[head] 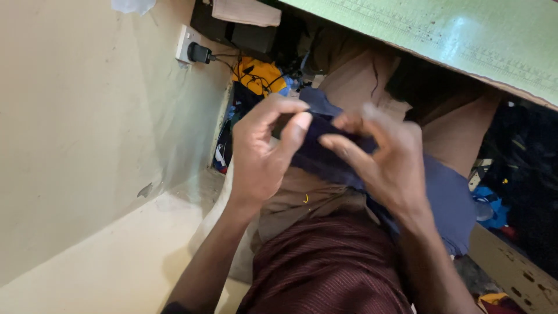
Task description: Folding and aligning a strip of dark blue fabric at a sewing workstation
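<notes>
The dark blue cloth (325,154) is a soft, matte navy piece, bunched and creased where it is gripped, spreading paler blue over the tan trousers (372,75) on the lap. The left hand (261,151) pinches its upper edge between thumb and forefinger; the right hand (386,160) grips the cloth just beside it, fingers curled tight over a fold (the fingertips almost meet). Above the cloth runs the green table edge (465,35). Left of the cloth, on the wall, sits a black plug (199,53).
</notes>
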